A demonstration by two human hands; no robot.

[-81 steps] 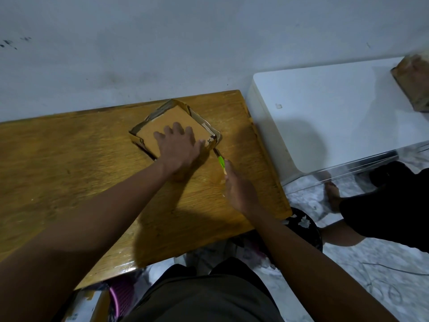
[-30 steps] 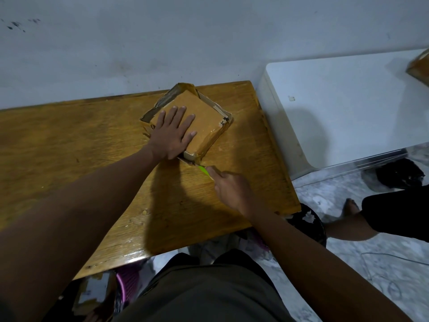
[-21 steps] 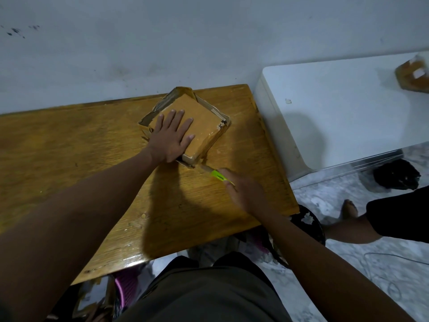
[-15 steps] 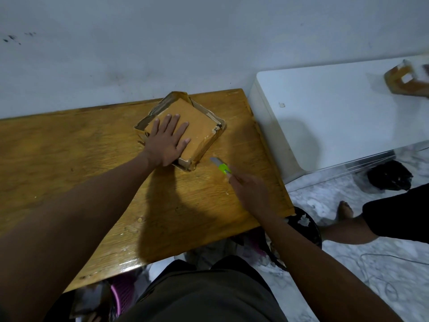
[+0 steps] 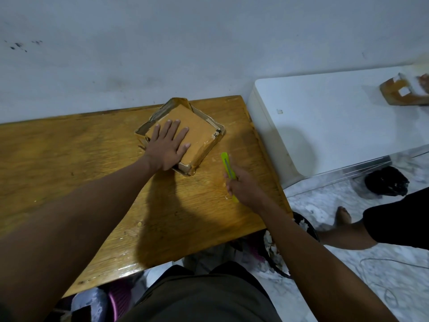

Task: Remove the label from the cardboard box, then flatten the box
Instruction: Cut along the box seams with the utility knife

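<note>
Now: right hand [image 5: 242, 187] fingers wrapped around green box cutter [image 5: 228, 169], tip aimed up-left, just off cardboard box [image 5: 192, 138] near corner; left hand [image 5: 168, 147] splayed flat, empty, pinning box at tabletop [image 5: 69, 159] rear.

My wooden table [image 5: 92, 173] stands against the wall, its varnished top carrying 1 cardboard box [image 5: 199, 133], which lies flat near the table's far edge and toward its right end. Just right of the table stands a white table [image 5: 325, 126]; 1 more cardboard piece [image 5: 397, 94] lies on it, well apart from my box.
</note>
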